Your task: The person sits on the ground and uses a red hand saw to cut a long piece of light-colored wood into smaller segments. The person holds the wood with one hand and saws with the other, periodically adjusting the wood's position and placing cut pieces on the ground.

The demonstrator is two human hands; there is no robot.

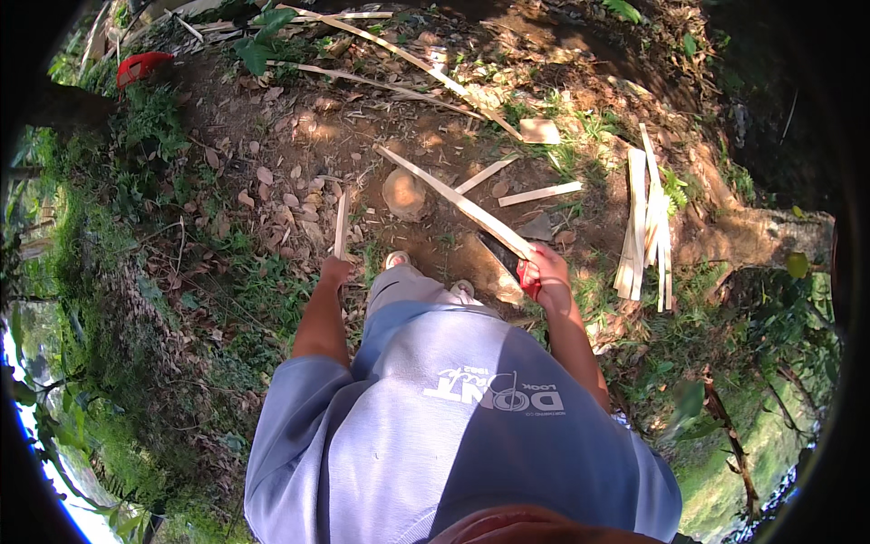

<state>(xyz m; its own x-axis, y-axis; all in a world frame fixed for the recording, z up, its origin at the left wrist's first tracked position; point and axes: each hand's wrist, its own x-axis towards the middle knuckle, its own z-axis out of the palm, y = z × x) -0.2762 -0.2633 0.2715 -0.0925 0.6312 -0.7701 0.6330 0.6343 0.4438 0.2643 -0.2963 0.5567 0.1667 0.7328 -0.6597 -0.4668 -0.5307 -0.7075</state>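
Observation:
My left hand (335, 270) is closed round the lower end of a short pale wooden strip (342, 225), which points away from me. In my right hand (549, 272) are the near end of a long wooden strip (453, 199) and the red handle of a handsaw (528, 276). The long strip slants far and left, passing to the right of a round cut stump (404, 194). The saw's dark tapering blade lies below the strip, angled the same way. My fingers partly hide the saw handle.
Two short strips (540, 194) lie right of the stump, near a flat wooden block (540, 131). Long strips (435, 77) stretch across the far ground. More strips (632, 227) are grouped at right beside a log (770, 238). A red object (143, 69) sits far left.

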